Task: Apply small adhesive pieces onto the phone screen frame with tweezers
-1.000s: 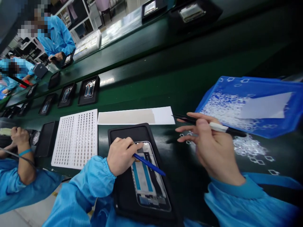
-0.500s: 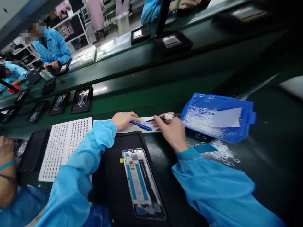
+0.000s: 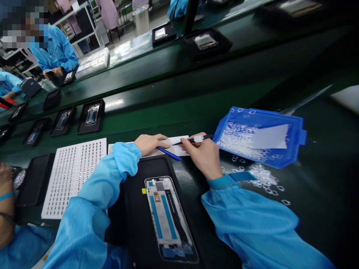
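My left hand (image 3: 148,144) is closed around a slim blue stick-like tool (image 3: 169,154) whose end points down to the right. It rests on a white strip of sheet (image 3: 183,140). Opposite it, my right hand (image 3: 204,155) pinches black pointed tweezers (image 3: 208,137) with a white wrap; their tip touches or hovers over the sheet beside my left fingers. What lies under the tip is too small to make out. Just below both hands, an opened phone frame (image 3: 165,220) with blue strips lies in a black tray (image 3: 134,209).
To the right stands a blue bin (image 3: 291,149) of small white frame-shaped pieces, with a loose pile (image 3: 265,177) of them beside it. A white board (image 3: 73,179) with rows of small parts lies left. Phone trays (image 3: 91,116) line the bench; a co-worker's arm (image 3: 7,205) is at far left.
The view has shifted slightly. The blue tool in my left hand has turned a little and looks narrower. My right hand and the tweezers stay almost in place at the sheet.
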The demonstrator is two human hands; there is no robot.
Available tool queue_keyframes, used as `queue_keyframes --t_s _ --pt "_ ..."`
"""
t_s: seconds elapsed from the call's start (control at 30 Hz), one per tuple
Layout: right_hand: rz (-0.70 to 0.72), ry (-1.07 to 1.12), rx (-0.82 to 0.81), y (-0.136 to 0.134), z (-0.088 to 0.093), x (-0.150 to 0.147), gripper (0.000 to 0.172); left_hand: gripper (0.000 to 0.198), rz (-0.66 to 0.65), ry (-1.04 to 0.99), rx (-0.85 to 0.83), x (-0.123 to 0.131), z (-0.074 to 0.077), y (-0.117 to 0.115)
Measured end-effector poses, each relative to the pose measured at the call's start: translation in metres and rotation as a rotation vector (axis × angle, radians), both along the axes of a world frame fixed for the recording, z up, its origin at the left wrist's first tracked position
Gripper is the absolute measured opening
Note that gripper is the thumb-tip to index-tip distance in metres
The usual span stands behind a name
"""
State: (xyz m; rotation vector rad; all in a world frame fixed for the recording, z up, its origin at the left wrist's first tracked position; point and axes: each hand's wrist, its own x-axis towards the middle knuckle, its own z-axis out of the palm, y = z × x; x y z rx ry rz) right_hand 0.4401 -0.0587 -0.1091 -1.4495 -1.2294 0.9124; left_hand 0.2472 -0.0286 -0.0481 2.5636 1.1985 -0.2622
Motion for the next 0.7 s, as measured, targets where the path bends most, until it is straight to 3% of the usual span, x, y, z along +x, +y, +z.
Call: queue_keyframes --t_s 0.2,0.3,0.37,0.43,0.5,0.6,0.7 --pt "-0.066 0.133 0.026 -0.003 0.009 -0.001 0.037 0.041 0.03 -0.011 -0.019 0.0 -0.004 0.0" --pt "-0.161 0.282 0.07 -0.025 0.025 0.001 0.039 0.044 0.096 -0.097 0.021 -0.011 0.002 0.003" --pt "-0.169 0.368 0.069 -0.049 0.034 0.003 0.039 0.041 0.215 -0.268 0.133 -0.021 0.012 0.0" --pt "-0.088 0.393 0.018 -0.076 0.039 0.002 0.04 0.027 0.371 -0.46 0.204 -0.03 0.025 -0.014" --pt "0.019 0.384 -0.04 -0.098 0.04 -0.001 0.041 0.021 0.479 -0.571 0.1 -0.032 0.038 -0.037" --pt "0.126 0.324 -0.079 -0.115 0.038 -0.009 0.04 0.023 0.484 -0.568 -0.195 -0.023 0.047 -0.078" --pt "0.154 0.263 -0.046 -0.115 0.039 -0.015 0.04 0.02 0.469 -0.462 -0.277 -0.011 0.044 -0.103"
